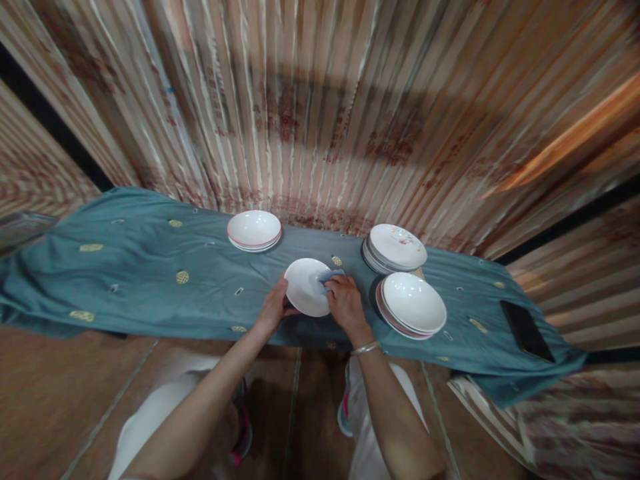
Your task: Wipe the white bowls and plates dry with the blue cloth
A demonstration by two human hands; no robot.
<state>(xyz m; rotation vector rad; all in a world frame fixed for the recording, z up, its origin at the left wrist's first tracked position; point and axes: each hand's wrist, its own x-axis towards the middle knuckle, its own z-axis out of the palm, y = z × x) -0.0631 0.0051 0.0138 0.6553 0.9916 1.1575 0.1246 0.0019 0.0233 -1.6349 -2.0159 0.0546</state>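
Observation:
A white bowl is held tilted above the near side of the cloth-covered table. My left hand grips its left rim, thumb on the edge and fingers underneath. Bunched in my right hand is a blue-grey cloth, pressed against the bowl's inner right side. To the right of my right hand stands a stack of white bowls, some with red rims. Behind that stack is a pile of plates, the top one with a floral print. A smaller stack of red-rimmed bowls sits farther back on the left.
A teal tablecloth with yellow pineapple prints covers the long, narrow table. A black phone lies near its right end. A striped, patterned curtain hangs just behind the table. Dark poles slant at both sides.

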